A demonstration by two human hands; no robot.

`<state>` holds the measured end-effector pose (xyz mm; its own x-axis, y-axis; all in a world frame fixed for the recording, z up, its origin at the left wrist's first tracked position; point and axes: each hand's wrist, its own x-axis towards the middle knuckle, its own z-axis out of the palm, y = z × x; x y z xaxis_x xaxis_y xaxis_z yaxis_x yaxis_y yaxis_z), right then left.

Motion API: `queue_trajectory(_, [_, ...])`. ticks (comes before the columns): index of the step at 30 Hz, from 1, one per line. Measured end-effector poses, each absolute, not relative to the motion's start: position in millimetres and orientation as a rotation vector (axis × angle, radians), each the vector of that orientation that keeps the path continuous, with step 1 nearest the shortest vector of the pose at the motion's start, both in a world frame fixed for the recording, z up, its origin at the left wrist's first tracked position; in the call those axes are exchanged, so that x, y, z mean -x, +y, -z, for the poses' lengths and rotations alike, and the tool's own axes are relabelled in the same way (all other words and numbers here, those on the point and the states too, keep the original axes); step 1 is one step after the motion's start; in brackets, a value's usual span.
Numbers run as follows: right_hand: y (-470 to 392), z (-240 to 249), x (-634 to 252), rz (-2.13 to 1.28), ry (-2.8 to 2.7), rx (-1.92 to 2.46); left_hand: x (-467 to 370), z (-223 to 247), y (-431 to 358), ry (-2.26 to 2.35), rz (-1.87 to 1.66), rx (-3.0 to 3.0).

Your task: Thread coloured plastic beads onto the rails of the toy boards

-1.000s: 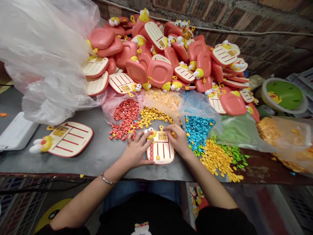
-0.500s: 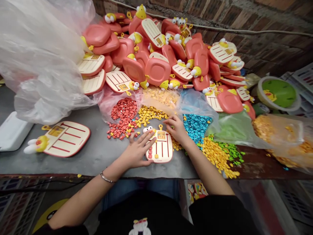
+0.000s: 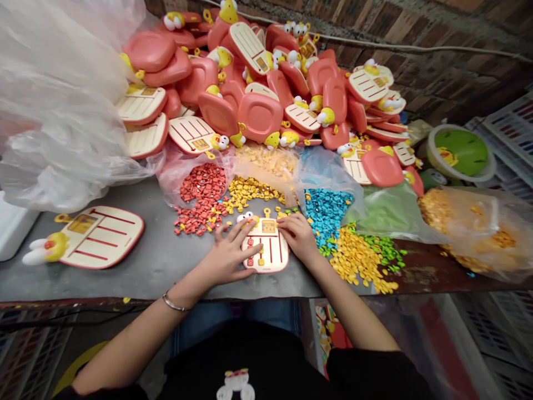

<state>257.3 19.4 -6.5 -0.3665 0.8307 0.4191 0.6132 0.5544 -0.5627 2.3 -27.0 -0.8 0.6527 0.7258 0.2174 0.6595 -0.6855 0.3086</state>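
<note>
A cream board with slots and a red rim (image 3: pixel 275 258) lies on the grey table in front of me. Red pieces and a yellow one sit in its left slots. My left hand (image 3: pixel 229 253) rests on the board's left side with its fingers spread. At the board's upper right edge, my right hand (image 3: pixel 300 238) has its fingertips pressed together; whatever is between them is too small to make out. Just behind the board are small piles of red pieces (image 3: pixel 204 189) and yellow pieces (image 3: pixel 245 191), with blue pieces (image 3: pixel 328 214) to the right.
Many red-backed boards (image 3: pixel 260 118) are heaped at the back. Another board (image 3: pixel 106 238) lies at the left beside a plastic bag (image 3: pixel 62 111). Yellow pieces (image 3: pixel 358 258), green pieces (image 3: pixel 389 250) and a round tub (image 3: pixel 462 153) are at the right.
My right hand has come down from the pieces behind the board to its upper right edge. My left hand stays spread on the board. The whole view has shifted slightly.
</note>
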Motion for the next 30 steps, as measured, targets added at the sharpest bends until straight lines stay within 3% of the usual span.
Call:
queue_trajectory(10, [0.4,9.4,-239.8,-0.56,-2.078,1.185,-3.7,2.9,-25.9,1.205,-0.454,-2.654])
queue_trajectory(18, [14.9,-1.8,-241.6,-0.833,-2.233,0.866,-2.5,2.2,-25.9,1.237,-0.471,-2.641])
queue_trajectory(25, [79.5,-1.9,-255.7,-0.384,-2.323,1.252,-0.8,0.4,-25.5,1.177,-0.457,-2.671])
queue_trajectory(30, [83.0,-6.4,-254.1,-0.514,-2.266,1.208,0.3,2.4,-25.0,1.177,-0.47,-2.677])
